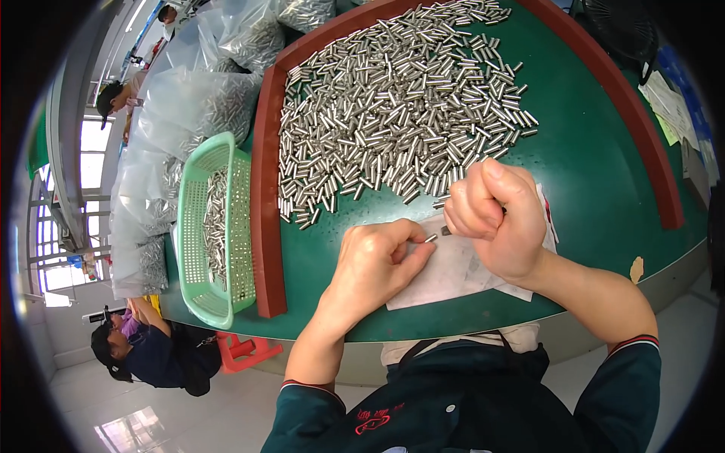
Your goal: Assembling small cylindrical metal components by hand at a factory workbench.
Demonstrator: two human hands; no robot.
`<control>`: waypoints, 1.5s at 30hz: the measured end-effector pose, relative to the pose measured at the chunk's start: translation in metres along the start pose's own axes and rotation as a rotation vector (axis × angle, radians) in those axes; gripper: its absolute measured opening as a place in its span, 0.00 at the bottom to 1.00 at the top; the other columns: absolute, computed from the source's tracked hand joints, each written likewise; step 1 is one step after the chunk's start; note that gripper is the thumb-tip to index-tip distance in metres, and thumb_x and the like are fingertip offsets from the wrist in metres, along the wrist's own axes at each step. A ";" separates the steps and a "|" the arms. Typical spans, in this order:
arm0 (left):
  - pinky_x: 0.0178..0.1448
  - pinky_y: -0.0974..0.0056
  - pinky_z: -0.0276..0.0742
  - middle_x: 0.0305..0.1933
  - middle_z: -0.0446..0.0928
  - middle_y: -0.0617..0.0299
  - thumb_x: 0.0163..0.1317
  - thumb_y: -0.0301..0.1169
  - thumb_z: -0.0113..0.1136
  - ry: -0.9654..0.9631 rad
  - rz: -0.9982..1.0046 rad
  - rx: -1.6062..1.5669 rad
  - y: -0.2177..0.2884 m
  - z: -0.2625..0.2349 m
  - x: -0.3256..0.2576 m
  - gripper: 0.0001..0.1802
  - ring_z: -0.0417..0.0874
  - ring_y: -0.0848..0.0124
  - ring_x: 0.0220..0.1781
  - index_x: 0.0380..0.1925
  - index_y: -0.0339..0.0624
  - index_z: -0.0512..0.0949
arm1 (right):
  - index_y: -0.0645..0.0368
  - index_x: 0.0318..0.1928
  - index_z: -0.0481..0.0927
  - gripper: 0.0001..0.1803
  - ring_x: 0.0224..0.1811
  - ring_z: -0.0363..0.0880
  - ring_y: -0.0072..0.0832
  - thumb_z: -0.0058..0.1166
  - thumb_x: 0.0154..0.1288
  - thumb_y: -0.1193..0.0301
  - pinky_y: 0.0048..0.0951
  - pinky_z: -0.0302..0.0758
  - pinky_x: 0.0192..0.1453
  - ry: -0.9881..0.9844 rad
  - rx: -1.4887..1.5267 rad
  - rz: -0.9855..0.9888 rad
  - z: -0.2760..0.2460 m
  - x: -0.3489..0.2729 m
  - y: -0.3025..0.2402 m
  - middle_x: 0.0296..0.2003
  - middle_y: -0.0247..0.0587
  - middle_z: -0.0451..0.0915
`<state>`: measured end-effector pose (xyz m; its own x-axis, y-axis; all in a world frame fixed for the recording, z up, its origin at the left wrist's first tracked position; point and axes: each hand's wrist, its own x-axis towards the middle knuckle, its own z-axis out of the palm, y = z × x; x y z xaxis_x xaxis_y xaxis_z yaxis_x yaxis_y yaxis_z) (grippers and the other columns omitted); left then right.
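My left hand is closed, with thumb and forefinger pinching a small metal pin whose bright end sticks out. Just right of it, my right hand is curled into a fist. A short dark-grey tip shows at the fist's lower left; the rest of it is hidden. Both hands are over a whitish cloth lying on the green tabletop. Beyond them spreads a large heap of loose shiny metal pins, its near edge close to my right hand.
A dark red raised border frames the green table. Outside it, at the left, stands a light-green mesh basket holding more pins. Several clear plastic bags of pins lie behind. A black fan stands far right. Other people sit at left.
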<state>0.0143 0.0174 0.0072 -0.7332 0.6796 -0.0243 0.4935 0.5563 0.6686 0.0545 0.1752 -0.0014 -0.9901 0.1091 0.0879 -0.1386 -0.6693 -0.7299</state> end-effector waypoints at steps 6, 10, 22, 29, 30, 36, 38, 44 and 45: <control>0.17 0.73 0.58 0.11 0.64 0.65 0.45 0.21 0.63 0.026 0.052 -0.030 -0.001 0.001 0.001 0.04 0.61 0.81 0.13 0.23 0.35 0.77 | 0.52 0.12 0.54 0.24 0.10 0.42 0.17 0.28 0.67 0.62 0.22 0.45 0.15 -0.016 0.035 0.014 -0.002 -0.001 0.000 0.07 0.28 0.52; 0.20 0.66 0.66 0.12 0.70 0.58 0.46 0.25 0.62 0.004 -0.003 -0.017 0.001 -0.001 0.002 0.04 0.71 0.67 0.13 0.23 0.38 0.78 | 0.52 0.12 0.53 0.24 0.10 0.42 0.17 0.28 0.67 0.62 0.22 0.44 0.15 -0.004 0.028 0.017 0.000 -0.002 0.004 0.07 0.28 0.52; 0.20 0.66 0.65 0.12 0.69 0.58 0.46 0.25 0.62 0.009 -0.002 -0.024 -0.002 0.001 0.002 0.04 0.70 0.67 0.13 0.23 0.38 0.78 | 0.52 0.12 0.53 0.24 0.10 0.43 0.17 0.28 0.67 0.62 0.22 0.45 0.16 0.001 0.030 0.027 0.000 -0.004 0.005 0.07 0.27 0.52; 0.19 0.66 0.64 0.11 0.68 0.57 0.45 0.24 0.62 0.013 -0.041 -0.039 0.000 0.002 0.002 0.04 0.68 0.66 0.12 0.22 0.37 0.77 | 0.52 0.12 0.53 0.24 0.11 0.44 0.17 0.30 0.67 0.62 0.22 0.46 0.17 -0.018 -0.059 -0.025 0.004 -0.008 0.009 0.08 0.27 0.51; 0.19 0.66 0.64 0.11 0.68 0.57 0.45 0.24 0.62 0.012 -0.026 -0.023 0.001 0.002 0.002 0.04 0.69 0.66 0.12 0.22 0.37 0.77 | 0.53 0.12 0.53 0.24 0.12 0.44 0.18 0.30 0.66 0.62 0.22 0.46 0.18 -0.012 -0.080 -0.030 0.005 -0.009 0.009 0.08 0.27 0.51; 0.20 0.64 0.64 0.12 0.68 0.56 0.45 0.24 0.62 0.023 0.006 -0.001 0.003 0.002 0.002 0.04 0.70 0.64 0.13 0.21 0.37 0.77 | 0.54 0.11 0.53 0.22 0.13 0.47 0.18 0.32 0.63 0.66 0.22 0.48 0.20 -0.010 -0.167 -0.043 0.013 -0.012 0.007 0.09 0.28 0.51; 0.20 0.64 0.65 0.12 0.68 0.56 0.45 0.24 0.62 0.024 0.010 0.015 0.003 0.003 0.003 0.04 0.70 0.64 0.13 0.22 0.37 0.77 | 0.57 0.14 0.54 0.19 0.16 0.48 0.14 0.36 0.62 0.68 0.21 0.48 0.19 -0.023 -0.154 -0.094 0.008 -0.012 0.014 0.12 0.26 0.53; 0.19 0.66 0.62 0.09 0.64 0.60 0.46 0.26 0.63 0.019 -0.036 0.004 0.002 0.004 0.001 0.05 0.64 0.71 0.11 0.22 0.37 0.77 | 0.56 0.13 0.54 0.20 0.15 0.47 0.13 0.34 0.64 0.69 0.20 0.48 0.18 -0.048 0.014 -0.039 0.004 -0.008 0.008 0.12 0.26 0.53; 0.19 0.66 0.62 0.09 0.64 0.60 0.46 0.26 0.63 0.016 -0.027 0.006 0.001 0.003 0.000 0.05 0.64 0.71 0.11 0.22 0.37 0.77 | 0.56 0.13 0.54 0.21 0.14 0.48 0.13 0.34 0.64 0.68 0.20 0.48 0.18 -0.035 0.053 -0.011 0.004 -0.008 0.006 0.11 0.26 0.53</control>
<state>0.0167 0.0192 0.0057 -0.7539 0.6563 -0.0302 0.4762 0.5776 0.6631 0.0611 0.1678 -0.0040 -0.9885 0.0919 0.1198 -0.1495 -0.7066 -0.6916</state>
